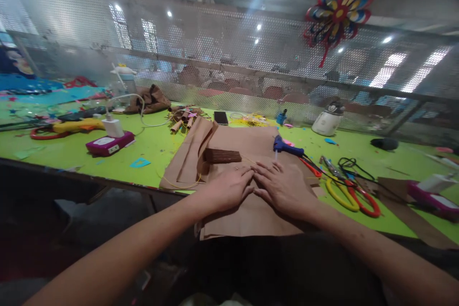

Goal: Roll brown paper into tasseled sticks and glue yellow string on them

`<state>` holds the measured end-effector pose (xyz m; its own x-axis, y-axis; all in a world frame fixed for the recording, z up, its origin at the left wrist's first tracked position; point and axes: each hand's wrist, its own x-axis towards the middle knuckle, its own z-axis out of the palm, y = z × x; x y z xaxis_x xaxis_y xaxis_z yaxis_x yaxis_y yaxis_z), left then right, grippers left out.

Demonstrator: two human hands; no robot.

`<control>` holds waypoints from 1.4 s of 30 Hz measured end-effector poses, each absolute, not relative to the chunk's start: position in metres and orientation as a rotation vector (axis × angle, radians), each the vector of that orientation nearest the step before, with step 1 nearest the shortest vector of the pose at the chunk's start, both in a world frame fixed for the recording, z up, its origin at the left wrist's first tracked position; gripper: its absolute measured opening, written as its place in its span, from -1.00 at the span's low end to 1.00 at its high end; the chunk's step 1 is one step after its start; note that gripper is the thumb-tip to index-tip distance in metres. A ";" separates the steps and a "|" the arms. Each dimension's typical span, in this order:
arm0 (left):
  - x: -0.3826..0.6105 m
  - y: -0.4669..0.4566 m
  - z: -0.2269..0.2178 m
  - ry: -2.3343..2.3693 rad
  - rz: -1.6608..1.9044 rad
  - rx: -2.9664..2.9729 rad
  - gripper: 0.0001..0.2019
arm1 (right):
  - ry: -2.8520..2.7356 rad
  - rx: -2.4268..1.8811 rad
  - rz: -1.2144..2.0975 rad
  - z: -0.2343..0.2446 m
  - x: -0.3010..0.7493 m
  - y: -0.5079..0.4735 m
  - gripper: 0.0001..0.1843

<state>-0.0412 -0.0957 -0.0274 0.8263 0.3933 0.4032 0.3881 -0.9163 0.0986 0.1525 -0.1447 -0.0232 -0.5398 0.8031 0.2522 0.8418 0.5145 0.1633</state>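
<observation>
Brown kraft paper (247,217) lies spread on the green table in front of me. My left hand (229,187) and my right hand (283,189) rest on it side by side, fingers stretched out and their tips meeting or nearly so. Just beyond my left hand sits a small dark brown pleated paper bundle (223,155). A thin yellow cord (179,185) loops over the paper's left part, beside creased folds (190,150). Past my right hand a blue glue gun (287,147) lies on the paper. Neither hand visibly grips anything; what is under the palms is hidden.
Yellow-handled and red-handled scissors (342,196) lie right, near a black cable (353,165). Purple power strips (111,143) stand at both sides. A yellow glue gun (79,125), paper rolls (182,123), a phone (221,118) and a white bottle (327,119) are farther back.
</observation>
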 end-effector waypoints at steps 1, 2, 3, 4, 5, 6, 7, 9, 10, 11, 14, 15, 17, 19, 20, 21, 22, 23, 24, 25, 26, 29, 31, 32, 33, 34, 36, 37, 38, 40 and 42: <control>-0.041 -0.096 -0.028 0.646 0.666 2.988 -0.59 | -2.620 -1.420 -0.389 -0.023 0.153 -0.145 -0.44; -0.042 -0.095 -0.028 0.648 0.668 2.988 -0.59 | -2.637 -1.415 -0.370 -0.023 0.153 -0.145 -0.45; -0.042 -0.095 -0.029 0.651 0.669 2.991 -0.58 | -2.651 -1.413 -0.352 -0.023 0.154 -0.145 -0.44; -0.043 -0.095 -0.029 0.658 0.665 2.997 -0.57 | -2.656 -1.422 -0.340 -0.023 0.155 -0.145 -0.43; -0.044 -0.095 -0.030 0.674 0.654 3.004 -0.57 | -2.652 -1.442 -0.336 -0.023 0.156 -0.145 -0.41; -0.044 -0.095 -0.030 0.696 0.635 3.013 -0.56 | -2.640 -1.468 -0.338 -0.024 0.158 -0.145 -0.40; -0.045 -0.094 -0.031 0.717 0.609 3.021 -0.55 | -2.625 -1.496 -0.342 -0.024 0.159 -0.145 -0.38; -0.046 -0.094 -0.031 0.755 0.554 3.028 -0.55 | -2.595 -1.542 -0.346 -0.026 0.163 -0.145 -0.35; -0.047 -0.094 -0.030 0.765 0.530 3.029 -0.55 | -2.584 -1.554 -0.341 -0.028 0.166 -0.145 -0.35; -0.047 -0.095 -0.030 0.770 0.511 3.028 -0.55 | -2.576 -1.558 -0.331 -0.030 0.169 -0.145 -0.35; -0.047 -0.096 -0.027 0.767 0.484 3.026 -0.57 | -2.544 -1.569 -0.281 -0.036 0.180 -0.146 -0.35; -0.047 -0.096 -0.026 0.759 0.482 3.029 -0.57 | -2.531 -1.577 -0.258 -0.037 0.185 -0.147 -0.35; -0.050 -0.097 -0.025 0.743 0.486 3.038 -0.57 | -2.494 -1.603 -0.222 -0.040 0.195 -0.149 -0.34; -0.056 -0.097 -0.026 0.752 0.484 3.050 -0.55 | -2.458 -1.639 -0.215 -0.042 0.204 -0.152 -0.33; -0.060 -0.097 -0.026 0.772 0.475 3.056 -0.53 | -2.443 -1.661 -0.225 -0.043 0.208 -0.153 -0.33; -0.064 -0.098 -0.027 0.802 0.461 3.063 -0.51 | -2.430 -1.686 -0.239 -0.044 0.212 -0.154 -0.33; -0.069 -0.098 -0.027 0.834 0.442 3.072 -0.49 | -2.418 -1.716 -0.253 -0.044 0.214 -0.156 -0.33; -0.074 -0.098 -0.027 0.865 0.421 3.082 -0.48 | -2.406 -1.748 -0.264 -0.044 0.216 -0.157 -0.33; -0.078 -0.099 -0.028 0.894 0.405 3.092 -0.47 | -2.391 -1.783 -0.272 -0.044 0.217 -0.158 -0.32; -0.083 -0.100 -0.027 0.921 0.398 3.104 -0.47 | -2.374 -1.814 -0.276 -0.045 0.217 -0.159 -0.31; -0.086 -0.102 -0.027 0.946 0.401 3.116 -0.47 | -2.358 -1.835 -0.278 -0.045 0.217 -0.160 -0.30; -0.092 -0.107 -0.025 1.018 0.435 3.148 -0.50 | -2.315 -1.872 -0.290 -0.045 0.217 -0.161 -0.27; -0.094 -0.109 -0.022 1.044 0.445 3.167 -0.53 | -2.295 -1.890 -0.309 -0.045 0.217 -0.160 -0.26; -0.094 -0.111 -0.021 1.053 0.445 3.177 -0.54 | -2.289 -1.901 -0.320 -0.045 0.217 -0.160 -0.26; -0.094 -0.111 -0.021 1.060 0.445 3.187 -0.55 | -2.287 -1.911 -0.330 -0.045 0.217 -0.160 -0.26; -0.094 -0.112 -0.020 1.064 0.445 3.197 -0.55 | -2.290 -1.918 -0.336 -0.045 0.217 -0.160 -0.26; -0.094 -0.113 -0.019 1.071 0.453 3.215 -0.56 | -2.301 -1.935 -0.345 -0.045 0.216 -0.159 -0.26; -0.094 -0.114 -0.019 1.076 0.466 3.221 -0.57 | -2.308 -1.942 -0.348 -0.045 0.216 -0.159 -0.26; -0.095 -0.115 -0.019 1.082 0.482 3.227 -0.57 | -2.312 -1.949 -0.351 -0.045 0.216 -0.159 -0.26; -0.095 -0.116 -0.018 1.098 0.509 3.233 -0.59 | -2.307 -1.961 -0.358 -0.044 0.215 -0.158 -0.25; -0.095 -0.116 -0.016 1.120 0.507 3.237 -0.60 | -2.288 -1.965 -0.354 -0.043 0.217 -0.157 -0.27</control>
